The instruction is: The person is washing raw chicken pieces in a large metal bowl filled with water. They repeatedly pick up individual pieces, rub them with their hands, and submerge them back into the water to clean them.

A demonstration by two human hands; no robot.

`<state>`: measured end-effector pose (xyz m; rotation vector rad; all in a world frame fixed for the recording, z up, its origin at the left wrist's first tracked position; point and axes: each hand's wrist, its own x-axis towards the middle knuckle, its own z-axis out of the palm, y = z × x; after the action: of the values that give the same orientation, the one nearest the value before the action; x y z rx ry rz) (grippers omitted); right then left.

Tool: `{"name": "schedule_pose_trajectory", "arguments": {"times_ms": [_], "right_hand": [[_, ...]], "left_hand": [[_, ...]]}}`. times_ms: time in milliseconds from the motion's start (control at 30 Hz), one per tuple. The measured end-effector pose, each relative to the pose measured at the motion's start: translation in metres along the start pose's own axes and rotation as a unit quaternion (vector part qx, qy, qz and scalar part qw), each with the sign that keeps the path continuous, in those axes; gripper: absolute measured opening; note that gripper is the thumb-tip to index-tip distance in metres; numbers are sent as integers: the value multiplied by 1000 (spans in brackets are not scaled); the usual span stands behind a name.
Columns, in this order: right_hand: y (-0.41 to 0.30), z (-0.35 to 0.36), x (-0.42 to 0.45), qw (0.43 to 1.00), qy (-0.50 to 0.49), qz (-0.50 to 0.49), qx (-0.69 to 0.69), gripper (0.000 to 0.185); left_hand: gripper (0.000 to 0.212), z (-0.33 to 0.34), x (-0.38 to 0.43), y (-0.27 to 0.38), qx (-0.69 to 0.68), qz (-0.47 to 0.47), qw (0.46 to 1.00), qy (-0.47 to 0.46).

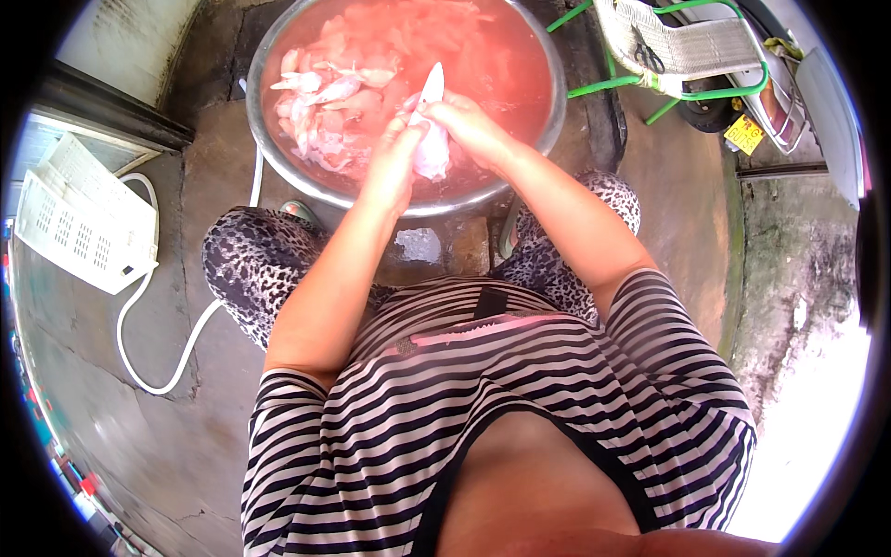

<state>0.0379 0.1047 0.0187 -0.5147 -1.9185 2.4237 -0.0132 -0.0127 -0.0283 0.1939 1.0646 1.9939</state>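
Over a wide metal basin of reddish water, my left hand and my right hand meet on a pale, wet raw piece of meat. Both hands are closed around it. A light-coloured pointed blade sticks up between my thumbs, its tip facing away from me. Its handle is hidden, and which hand grips it cannot be told. Several pale raw carcasses lie in the basin, heaped at its left and partly under water. Their exact kind is unclear.
A green-framed chair with a woven seat stands at the upper right, with dark scissors on it. Near it is a yellow plate bearing writing. At left are a white perforated plastic container and a white hose on the floor.
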Motion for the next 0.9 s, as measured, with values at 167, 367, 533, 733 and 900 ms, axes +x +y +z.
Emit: {"name": "schedule_pose_trajectory", "arguments": {"times_ms": [167, 367, 533, 733, 900], "right_hand": [[5, -1, 5, 999, 12, -36, 30, 27], [24, 1, 11, 992, 75, -32, 93, 24], [29, 13, 11, 989, 106, -53, 89, 22], [29, 15, 11, 990, 129, -19, 51, 20], [28, 3, 21, 972, 195, 40, 126, 28]], "left_hand": [[35, 6, 3, 9, 24, 23, 999, 19], [19, 18, 8, -2, 10, 58, 996, 74], [18, 11, 9, -13, -26, 50, 994, 98], [20, 9, 10, -15, 4, 8, 992, 123], [29, 10, 11, -4, 20, -42, 997, 62]]}}
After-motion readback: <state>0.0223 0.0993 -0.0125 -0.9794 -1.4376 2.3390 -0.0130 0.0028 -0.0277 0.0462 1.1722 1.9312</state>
